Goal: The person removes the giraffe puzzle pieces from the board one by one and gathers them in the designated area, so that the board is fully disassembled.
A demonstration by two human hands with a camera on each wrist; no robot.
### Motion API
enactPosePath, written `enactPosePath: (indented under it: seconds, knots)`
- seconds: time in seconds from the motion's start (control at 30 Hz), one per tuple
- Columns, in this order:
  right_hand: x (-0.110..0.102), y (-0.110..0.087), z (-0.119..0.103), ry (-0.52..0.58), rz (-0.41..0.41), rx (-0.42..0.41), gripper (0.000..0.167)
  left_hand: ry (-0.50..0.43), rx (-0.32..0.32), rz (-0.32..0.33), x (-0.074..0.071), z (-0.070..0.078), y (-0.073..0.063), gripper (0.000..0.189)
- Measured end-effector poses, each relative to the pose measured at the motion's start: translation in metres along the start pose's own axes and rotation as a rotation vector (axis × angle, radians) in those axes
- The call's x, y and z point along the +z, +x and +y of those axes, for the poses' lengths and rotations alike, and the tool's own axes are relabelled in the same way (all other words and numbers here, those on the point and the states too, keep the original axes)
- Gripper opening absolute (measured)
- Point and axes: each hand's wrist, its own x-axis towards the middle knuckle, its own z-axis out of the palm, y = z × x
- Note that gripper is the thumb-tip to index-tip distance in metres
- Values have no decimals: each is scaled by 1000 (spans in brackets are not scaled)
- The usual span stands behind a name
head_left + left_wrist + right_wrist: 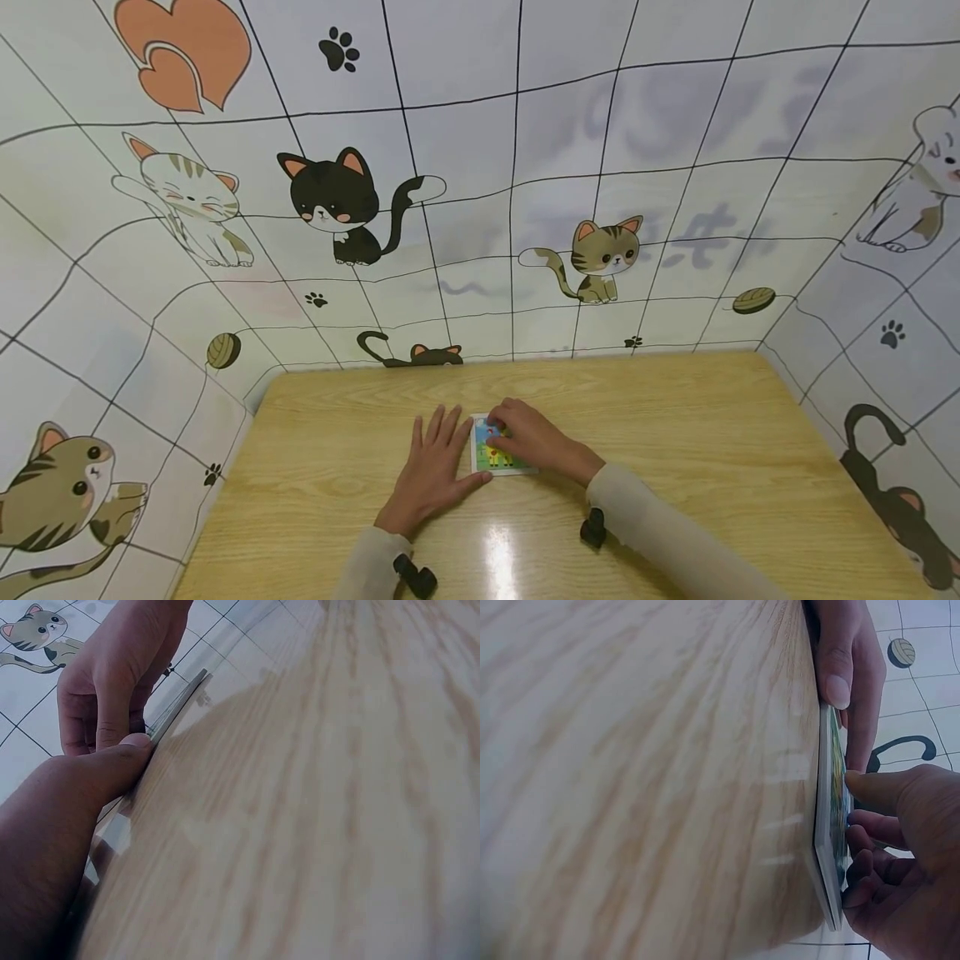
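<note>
A small flat picture board (483, 461) with a pale border lies on the wooden table. Its picture shows green, blue and yellow figures. My left hand (435, 473) lies spread beside the board's left side, fingers straight, with the thumb at its near left corner. Over the board's right part is my right hand (534, 439), its fingers bent down and hiding much of the picture. In the right wrist view, the right thumb (877, 787) and the bent fingers meet the board's face. I cannot tell whether a small piece sits between them.
The wooden table (337, 425) has a glossy surface with a bright reflection near its front. White panels (480, 167) with cat drawings and dark grid lines enclose its back and sides. A dark strap fitting (592, 528) sits at the right wrist.
</note>
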Motion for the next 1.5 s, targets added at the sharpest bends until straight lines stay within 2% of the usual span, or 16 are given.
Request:
enactPosePath:
  seconds: [0.3,0.5,0.67,1.03,1.5]
  knots:
    - [1,0,-1,-32,-1,8,36,6,4,7,1,-2,0,102]
    - [1,0,-3,-50,0,19,36,8,-2,-11,1,-1,0,102]
    - [2,1,-4,-73,9,39,34,9,5,3,2,-1,0,100]
    - [3,4,-4,-64,-13,59,35,15,-5,-7,1,-2,-1,100]
    - [0,10,-8,-54,-25,92,31,-26,-2,-8,-1,-1,-1,99]
